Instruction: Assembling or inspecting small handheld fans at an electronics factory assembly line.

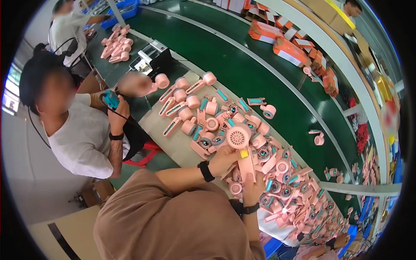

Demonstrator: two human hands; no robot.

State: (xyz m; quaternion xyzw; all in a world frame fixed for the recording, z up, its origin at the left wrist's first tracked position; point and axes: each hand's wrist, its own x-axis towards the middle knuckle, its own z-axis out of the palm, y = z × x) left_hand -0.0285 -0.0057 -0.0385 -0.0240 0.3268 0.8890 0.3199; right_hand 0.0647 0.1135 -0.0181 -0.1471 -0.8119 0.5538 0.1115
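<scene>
1. Through the head camera I am seeing a workshop where a green conveyor belt is running across the upper half, its edges bending with the lens. Orange boxes are lying beyond its far rail, and a loose pink piece is resting on the green at right.
2. Alongside the belt, a beige worktop is carrying a crowded heap of pink, teal and grey fan pieces, thickening toward the lower right.
3. Near the middle I am finding the pink handheld fan, which both hands are holding over the heap. Its round grille is facing the camera, and its handle is pointing down toward the wearer.
4. The left hand, black band at the wrist, is gripping the handle just below the grille, fingers closing on it; some are hidden from me. A small yellow piece is showing there, and I cannot tell what it is attached to.
5. The right hand is pinching the handle's lower end, fingers bent against it; I cannot make out every fingertip.
6. At left, a co-worker in a white shirt is holding a teal tool; farther back, another person is reaching toward a blue bin.
</scene>
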